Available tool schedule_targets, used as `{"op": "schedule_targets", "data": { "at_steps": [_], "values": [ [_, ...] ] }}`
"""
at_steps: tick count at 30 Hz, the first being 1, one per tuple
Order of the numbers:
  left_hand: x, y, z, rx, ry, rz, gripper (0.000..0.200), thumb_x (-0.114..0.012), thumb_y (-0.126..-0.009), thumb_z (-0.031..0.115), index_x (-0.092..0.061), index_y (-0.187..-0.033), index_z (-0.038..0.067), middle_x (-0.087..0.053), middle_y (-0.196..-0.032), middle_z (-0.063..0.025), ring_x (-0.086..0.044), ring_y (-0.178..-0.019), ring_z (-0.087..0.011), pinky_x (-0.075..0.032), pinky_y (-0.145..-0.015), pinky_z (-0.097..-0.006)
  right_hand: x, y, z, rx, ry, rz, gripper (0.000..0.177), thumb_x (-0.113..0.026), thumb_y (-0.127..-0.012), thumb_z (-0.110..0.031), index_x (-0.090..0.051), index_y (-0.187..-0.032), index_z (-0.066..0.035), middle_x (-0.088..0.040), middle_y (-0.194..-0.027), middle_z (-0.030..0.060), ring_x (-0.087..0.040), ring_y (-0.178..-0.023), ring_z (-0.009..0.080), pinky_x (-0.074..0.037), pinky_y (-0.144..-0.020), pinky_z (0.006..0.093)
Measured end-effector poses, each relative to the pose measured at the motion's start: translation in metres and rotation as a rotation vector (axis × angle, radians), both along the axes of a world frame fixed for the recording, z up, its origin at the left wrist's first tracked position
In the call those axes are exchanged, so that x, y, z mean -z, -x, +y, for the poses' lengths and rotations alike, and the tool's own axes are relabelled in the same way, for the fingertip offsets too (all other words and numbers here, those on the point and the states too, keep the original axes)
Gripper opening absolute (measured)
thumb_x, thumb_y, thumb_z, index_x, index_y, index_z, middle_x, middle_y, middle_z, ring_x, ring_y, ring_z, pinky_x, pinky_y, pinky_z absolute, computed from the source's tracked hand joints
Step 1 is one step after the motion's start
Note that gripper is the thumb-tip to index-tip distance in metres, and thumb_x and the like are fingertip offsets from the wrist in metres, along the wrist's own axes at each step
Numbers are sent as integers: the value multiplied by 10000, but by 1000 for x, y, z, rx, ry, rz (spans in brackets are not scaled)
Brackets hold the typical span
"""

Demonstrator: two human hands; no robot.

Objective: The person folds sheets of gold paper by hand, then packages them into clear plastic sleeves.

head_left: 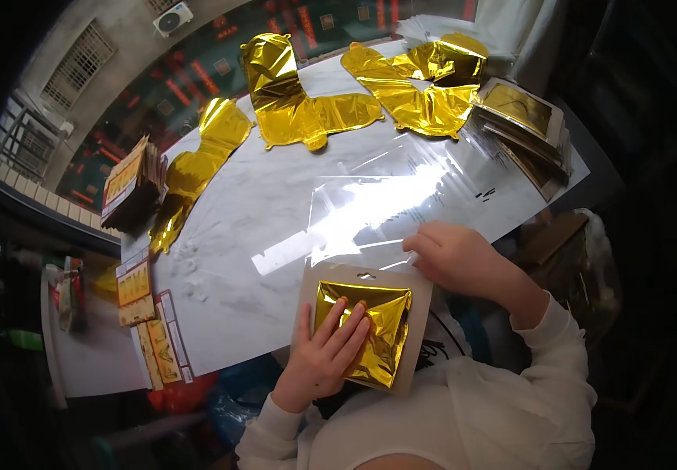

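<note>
A folded gold foil balloon [389,345] lies on a pale backing card [410,276] with a hanging hole at its top. The card sits at the table's near edge, close to my body. My left hand [326,352] rests on the foil with fingers stretched out and the thumb spread toward the card's left side. Just beyond the card's upper right corner is my right hand [456,254], its fingers curled and pinched at the near edge of a clear plastic sleeve [362,215]. Glare covers much of the sleeve, and the fingertips' grip is partly hidden.
Unfolded gold foil letter balloons [291,110] lie along the table's far side. A stack of carded packs [522,117] stands at right. Printed cards [135,290] lie at left, below a card bundle [131,184]. A plastic-wrapped box [561,251] is beside the table.
</note>
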State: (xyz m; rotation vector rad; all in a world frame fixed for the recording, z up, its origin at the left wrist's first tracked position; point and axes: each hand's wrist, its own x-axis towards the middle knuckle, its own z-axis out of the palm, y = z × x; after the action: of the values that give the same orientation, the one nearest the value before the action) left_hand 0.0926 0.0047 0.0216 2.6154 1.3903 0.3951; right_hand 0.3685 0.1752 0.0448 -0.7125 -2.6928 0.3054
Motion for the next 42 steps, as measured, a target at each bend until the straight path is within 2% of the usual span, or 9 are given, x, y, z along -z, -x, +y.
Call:
{"op": "schedule_targets", "data": {
  "at_steps": [3,6,8,14,21,27,36,38,42],
  "values": [
    [3,0,0,-5,-12,-19,551,-651,-924,102,-558,-1460,16,-508,-1586,-162,-435,-1497,-409,-196,-1196,-752,3,-9,-6,73,31,121,204,-777,-861,-86,-648,-1017,-61,-630,-925,113,-666,-855,312,-551,-732,393],
    [4,0,0,-7,-15,-30,566,-657,-914,101,-554,-1463,13,-509,-1583,-169,-436,-1496,-413,-193,-1196,-754,10,-11,-14,93,72,218,139,-788,-878,-75,-667,-940,-43,-631,-925,110,-661,-812,288,-548,-703,354],
    [3,0,1,-6,-18,-31,573,-663,-908,98,-553,-1463,9,-509,-1582,-173,-435,-1497,-414,-192,-1197,-754,15,-7,-25,267,257,390,95,-780,-899,-34,-686,-901,-22,-626,-916,90,-653,-765,208,-532,-669,295],
    [4,1,0,-11,-11,-62,586,-669,-892,70,-553,-1463,2,-510,-1582,-179,-427,-1503,-419,-194,-1199,-753,24,-1,-34,364,556,688,61,-768,-911,-4,-710,-930,-7,-619,-921,41,-614,-782,79,-498,-669,213],
    [6,1,0,-16,-33,-56,591,-683,-890,83,-554,-1462,11,-519,-1576,-172,-433,-1501,-413,-198,-1200,-751,19,0,-37,371,514,666,56,-763,-916,-3,-709,-931,-5,-618,-932,32,-604,-783,68,-483,-668,198],
    [8,0,0,-31,-45,-92,618,-709,-872,93,-551,-1464,14,-515,-1581,-168,-436,-1499,-413,-205,-1195,-750,24,2,-43,425,614,752,50,-763,-917,4,-715,-925,-4,-609,-929,36,-615,-803,78,-497,-683,201],
    [6,-1,1,-36,-37,-70,623,-710,-874,101,-546,-1467,2,-503,-1588,-176,-424,-1506,-414,-206,-1190,-752,21,5,-59,459,368,701,115,-812,-851,32,-747,-930,-22,-641,-921,82,-647,-795,146,-528,-676,240],
    [5,-2,1,-40,-37,-58,619,-711,-881,113,-548,-1468,7,-500,-1592,-174,-425,-1505,-413,-207,-1190,-750,19,5,-63,421,195,539,142,-844,-804,9,-742,-889,-40,-643,-915,98,-656,-801,212,-537,-681,292],
    [5,-6,2,-52,-47,3,601,-718,-902,152,-559,-1470,33,-495,-1597,-167,-429,-1502,-408,-209,-1193,-741,12,5,-61,306,3,422,157,-853,-777,-31,-719,-857,-53,-639,-900,92,-653,-832,280,-534,-739,359]
  ]
}}
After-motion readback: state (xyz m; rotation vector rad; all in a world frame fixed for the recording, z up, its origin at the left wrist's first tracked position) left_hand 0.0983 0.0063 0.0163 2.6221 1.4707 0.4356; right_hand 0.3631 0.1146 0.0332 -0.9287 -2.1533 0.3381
